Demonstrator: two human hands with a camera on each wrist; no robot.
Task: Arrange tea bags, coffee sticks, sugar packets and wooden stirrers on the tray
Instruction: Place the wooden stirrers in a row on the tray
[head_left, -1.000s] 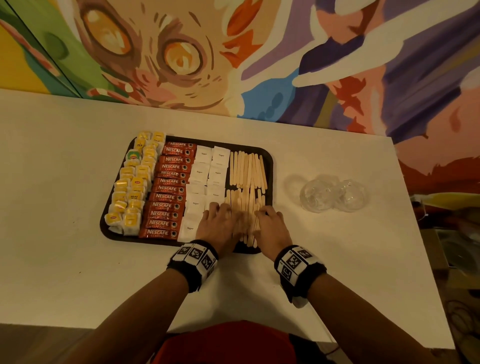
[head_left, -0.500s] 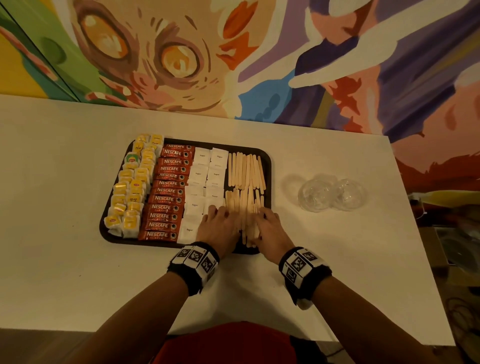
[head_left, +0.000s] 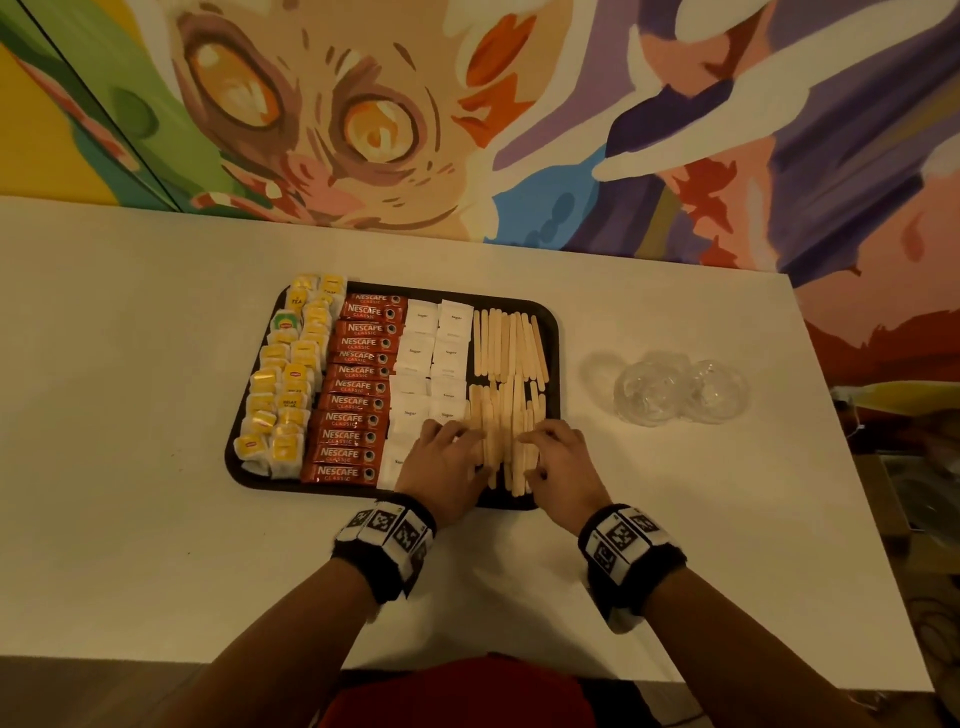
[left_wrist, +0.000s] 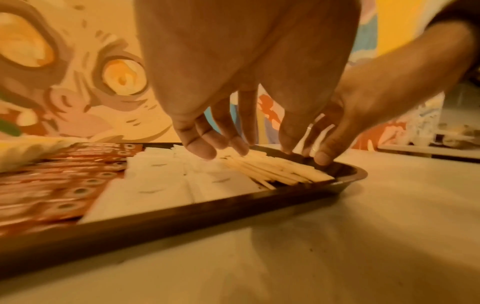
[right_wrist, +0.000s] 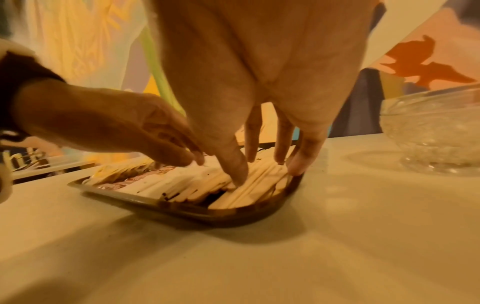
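Observation:
A dark tray (head_left: 551, 332) on the white table holds columns, left to right: yellow tea bags (head_left: 283, 384), red coffee sticks (head_left: 358, 387), white sugar packets (head_left: 434, 343) and wooden stirrers (head_left: 506, 345). My left hand (head_left: 447, 457) and right hand (head_left: 558, 457) lie over the near group of stirrers (head_left: 501, 431) with straight, spread fingers touching them. In the left wrist view the left hand (left_wrist: 221, 142) hovers at the stirrers (left_wrist: 280, 170) beside the sugar packets (left_wrist: 166, 181). In the right wrist view my right hand (right_wrist: 259, 162) presses on the stirrers (right_wrist: 249, 185).
Two clear glass bowls (head_left: 675, 392) stand on the table right of the tray, one also at the edge of the right wrist view (right_wrist: 436, 133). A painted mural wall (head_left: 467, 114) runs behind the table. The table's right edge (head_left: 852, 467) drops off beyond the bowls.
Both hands stay on the near stirrers, with the fingers shifting slightly as the sticks are nudged together. The tray's other columns have not moved.

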